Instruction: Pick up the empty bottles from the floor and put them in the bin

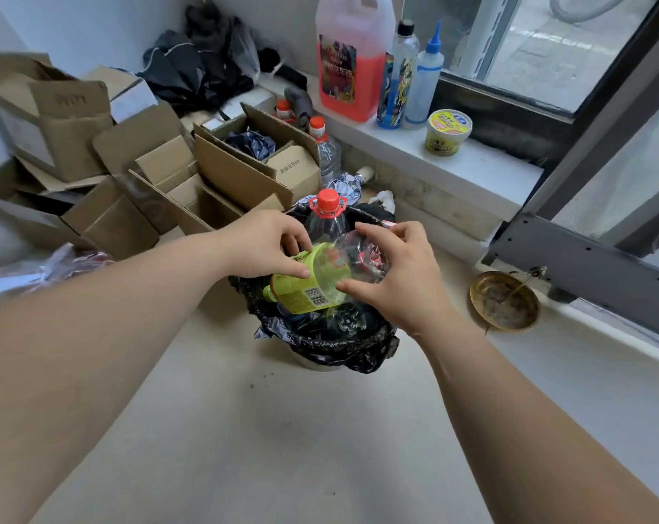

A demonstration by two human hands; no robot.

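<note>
Left hand pinches yellow bottle over bin. Right hand curls round clear bottle, touching yellow one. Red-cap bottle stands in bin, behind hands. Boxes left of bin.

The bottle is over the bin (boxes left of it, bowl right).

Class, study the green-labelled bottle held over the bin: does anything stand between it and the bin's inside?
Yes. A red-capped clear bottle stands in the bin at its far side, and crumpled clear plastic lies under the green-labelled bottle.
</note>
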